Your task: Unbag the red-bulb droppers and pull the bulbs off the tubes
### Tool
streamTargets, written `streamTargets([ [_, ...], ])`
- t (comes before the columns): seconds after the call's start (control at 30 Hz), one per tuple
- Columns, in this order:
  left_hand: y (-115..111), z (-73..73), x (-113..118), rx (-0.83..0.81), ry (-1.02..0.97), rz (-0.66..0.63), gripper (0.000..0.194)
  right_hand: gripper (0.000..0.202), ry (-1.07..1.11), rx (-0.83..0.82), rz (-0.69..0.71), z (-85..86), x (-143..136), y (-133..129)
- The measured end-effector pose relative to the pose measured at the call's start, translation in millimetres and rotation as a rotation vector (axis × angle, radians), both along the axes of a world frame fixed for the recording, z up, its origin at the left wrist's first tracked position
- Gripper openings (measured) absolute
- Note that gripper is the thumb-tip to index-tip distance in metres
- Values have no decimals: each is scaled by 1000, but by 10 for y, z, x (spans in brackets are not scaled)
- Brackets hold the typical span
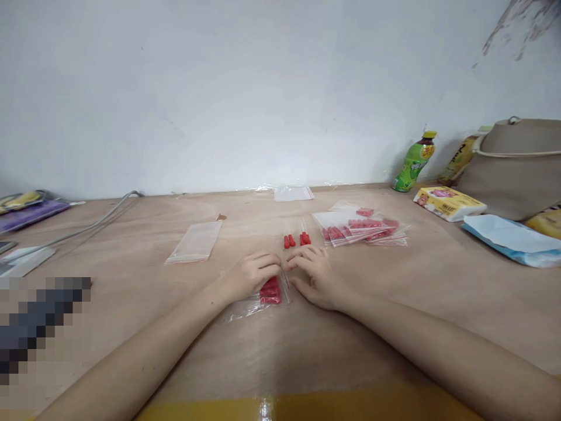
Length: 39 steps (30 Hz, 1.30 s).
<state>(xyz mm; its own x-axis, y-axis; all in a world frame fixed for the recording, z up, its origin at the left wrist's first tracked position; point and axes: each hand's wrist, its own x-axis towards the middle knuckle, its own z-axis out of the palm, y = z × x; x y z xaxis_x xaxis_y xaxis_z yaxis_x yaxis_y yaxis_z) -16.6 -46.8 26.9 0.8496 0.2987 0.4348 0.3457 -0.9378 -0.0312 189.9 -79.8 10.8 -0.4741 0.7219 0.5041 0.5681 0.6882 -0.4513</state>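
A clear zip bag (252,307) with red pieces (270,290) inside lies on the table in front of me. My left hand (256,273) rests over its upper part, fingers bent and closed on the plastic. At the bag's right edge, where a thin red line shows, my right hand (314,278) curls its thumb and fingertips in against the edge. The exact grip of both hands is partly hidden. Just beyond my fingers stand two small groups of loose red pieces, a left group (289,241) and a right group (305,238).
Filled bags (362,225) overlap in a pile at right. Flat bags (195,242) lie at left, with another stack (293,193) by the wall. A green bottle (414,164), a tissue pack (449,203), a blue-white packet (511,240) and a grey-beige bag (517,169) occupy the right side. A cable (96,222) runs at left.
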Motion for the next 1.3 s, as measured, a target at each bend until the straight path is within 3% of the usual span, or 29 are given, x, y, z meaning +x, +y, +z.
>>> streamTargets([
  [0.27,21,-22,11,-134,-26,7,20,16,-125,533,77,-25,-29,98],
  [0.43,48,31,-36,-61,80,-32,19,20,-150,682,84,-58,-47,121],
  [0.57,44,58,-17,68,185,-55,21,24,-250,643,118,-57,-54,128],
  [0.7,21,83,-6,77,195,-93,25,26,-292,627,173,-41,-52,140],
  [0.87,-1,239,-121,-165,29,40,22,17,-288,467,169,-12,3,142],
  [1.03,-6,325,-195,-392,-38,66,16,8,-224,205,89,-3,57,119],
  [1.13,-24,299,-155,-342,-48,181,19,12,-133,110,15,-10,60,99],
  [1.3,-56,301,-40,-321,-42,600,22,11,-9,34,-66,13,54,57],
])
